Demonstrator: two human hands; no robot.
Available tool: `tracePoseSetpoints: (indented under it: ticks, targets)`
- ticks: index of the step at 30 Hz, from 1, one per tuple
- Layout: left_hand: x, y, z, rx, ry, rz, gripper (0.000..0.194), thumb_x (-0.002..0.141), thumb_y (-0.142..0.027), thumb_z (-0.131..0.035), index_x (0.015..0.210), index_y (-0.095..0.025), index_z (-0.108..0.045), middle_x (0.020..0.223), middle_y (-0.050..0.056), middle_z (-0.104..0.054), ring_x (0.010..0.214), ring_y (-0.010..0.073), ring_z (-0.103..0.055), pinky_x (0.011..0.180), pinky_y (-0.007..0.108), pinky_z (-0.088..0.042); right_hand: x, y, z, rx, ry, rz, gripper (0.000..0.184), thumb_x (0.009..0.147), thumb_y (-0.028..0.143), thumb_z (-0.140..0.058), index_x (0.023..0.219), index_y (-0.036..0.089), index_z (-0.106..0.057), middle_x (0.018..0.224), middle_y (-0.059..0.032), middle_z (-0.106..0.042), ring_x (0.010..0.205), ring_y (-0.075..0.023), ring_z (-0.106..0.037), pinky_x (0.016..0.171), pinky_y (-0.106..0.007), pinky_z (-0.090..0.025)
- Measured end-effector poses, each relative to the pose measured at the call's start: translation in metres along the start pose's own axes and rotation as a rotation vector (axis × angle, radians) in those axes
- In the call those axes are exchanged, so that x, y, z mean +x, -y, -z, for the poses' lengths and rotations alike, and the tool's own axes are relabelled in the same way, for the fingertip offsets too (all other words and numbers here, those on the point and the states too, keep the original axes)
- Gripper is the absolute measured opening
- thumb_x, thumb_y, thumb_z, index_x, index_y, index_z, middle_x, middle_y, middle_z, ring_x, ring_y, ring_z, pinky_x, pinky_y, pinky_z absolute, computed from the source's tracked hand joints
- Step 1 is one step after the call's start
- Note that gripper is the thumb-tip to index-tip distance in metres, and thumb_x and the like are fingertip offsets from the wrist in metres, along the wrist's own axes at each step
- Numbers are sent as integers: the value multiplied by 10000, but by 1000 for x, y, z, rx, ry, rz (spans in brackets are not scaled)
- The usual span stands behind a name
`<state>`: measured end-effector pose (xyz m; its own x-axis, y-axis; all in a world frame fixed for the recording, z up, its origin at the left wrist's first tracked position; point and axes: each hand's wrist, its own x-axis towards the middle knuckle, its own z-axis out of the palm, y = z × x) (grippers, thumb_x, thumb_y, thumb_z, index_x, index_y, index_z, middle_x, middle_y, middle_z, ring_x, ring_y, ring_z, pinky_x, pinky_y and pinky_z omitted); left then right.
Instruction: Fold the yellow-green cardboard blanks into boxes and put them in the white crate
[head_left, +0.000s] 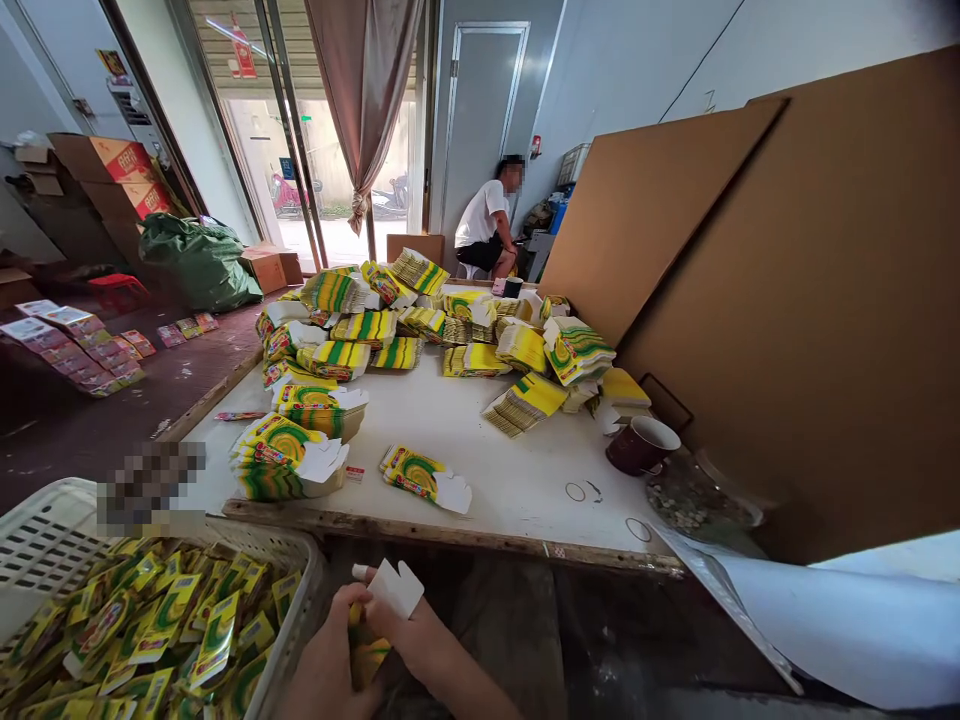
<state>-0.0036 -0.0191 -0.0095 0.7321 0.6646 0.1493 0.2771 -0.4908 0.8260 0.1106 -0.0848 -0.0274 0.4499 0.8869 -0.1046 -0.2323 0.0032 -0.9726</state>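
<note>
Low in front of the table, my left hand (334, 645) and my right hand (412, 622) are close together, both closed around a small yellow carton (399, 590). Its white end flaps stick up above my right hand, while most of its yellow body is hidden by my fingers. On the table edge just beyond lies a short stack of flat yellow-and-green cartons (420, 475). A taller stack of flat cartons (281, 455) stands to its left. Beside my left hand, a white plastic basket (296, 548) holds many folded yellow cartons (217, 640).
Bundles of flat cartons (367, 327) pile along the back of the white table (420, 400). A dark mug (634, 452) and a clear bowl (697, 500) stand at right, by large cardboard sheets (817, 300). A person (484, 220) sits beyond the table.
</note>
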Motion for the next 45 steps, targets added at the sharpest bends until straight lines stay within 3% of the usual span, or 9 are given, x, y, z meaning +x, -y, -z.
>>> tracePoseSetpoints:
  ticks: [5, 11, 15, 18, 21, 28, 34, 39, 45]
  targets:
    - [1, 5, -5, -78, 61, 62, 566, 669, -282, -601, 1213, -226, -455, 854, 28, -704, 709, 257, -703, 590, 322, -540, -15, 23, 5, -161, 146, 68, 605, 806, 386, -699, 1359, 219, -518, 1200, -68, -672, 1061, -228, -615, 941, -357, -486]
    - [0, 22, -11, -44, -99, -1, 682, 679, -327, -637, 1307, -176, -420, 1005, 111, -695, 839, 303, -705, 706, 390, -580, -17, 47, 1, -457, 185, 230, 552, 831, 46, -505, 1357, 201, -572, 1483, -122, -503, 1381, -257, -456, 1129, -401, -380]
    - [2, 30, 5, 50, -153, -40, 512, 700, -345, -675, 1170, -179, -559, 1059, 122, -691, 951, 318, -692, 800, 430, -589, -9, 42, 9, -440, 26, 239, 584, 844, 37, -495, 1403, 205, -529, 1483, -118, -508, 1379, -240, -465, 1154, -420, -358]
    - [4, 36, 24, 137, -109, -75, 406, 701, -379, -722, 1059, -206, -640, 1009, 89, -726, 896, 290, -719, 759, 389, -612, -10, 43, 18, -550, 173, 218, 592, 876, 121, -559, 1455, 175, -448, 1599, -154, -305, 1473, -275, -295, 1156, -430, -344]
    - [7, 39, 36, 192, -41, -106, 436, 660, -402, -785, 1037, -211, -681, 981, 79, -753, 854, 270, -744, 719, 334, -630, -12, 42, 22, -718, 296, 136, 554, 876, 169, -608, 1416, 173, -483, 1625, -205, -180, 1424, -344, -375, 1074, -438, -432]
    - [12, 28, 45, 166, 53, -108, 434, 658, -393, -812, 1049, -230, -716, 998, 71, -770, 849, 262, -753, 723, 291, -634, -7, 43, 35, -668, 253, 238, 200, 933, 199, -560, 1003, 202, -747, 1377, -134, -597, 1295, -235, -559, 1027, -330, -465]
    - [21, 15, 50, 146, 41, -134, 419, 676, -390, -811, 1053, -243, -700, 965, 50, -766, 839, 240, -748, 715, 274, -629, -11, 40, 33, -678, 234, 210, 446, 837, 144, -671, 1275, 219, -628, 1522, -163, -425, 1382, -257, -457, 1083, -354, -410]
    - [16, 22, 50, 151, 120, -127, 434, 667, -321, -805, 1081, -242, -702, 1000, 54, -771, 860, 247, -749, 734, 278, -630, -13, 39, 35, -637, 231, 208, 315, 869, 173, -636, 1170, 237, -702, 1437, -130, -532, 1341, -235, -504, 1044, -347, -438]
    - [11, 27, 47, 201, 144, -130, 430, 683, -383, -804, 1082, -251, -713, 1017, 59, -774, 876, 266, -750, 738, 298, -634, -9, 45, 41, -630, 274, 181, 306, 721, 174, -796, 1017, 248, -786, 1426, -136, -561, 1285, -284, -560, 1048, -403, -435]
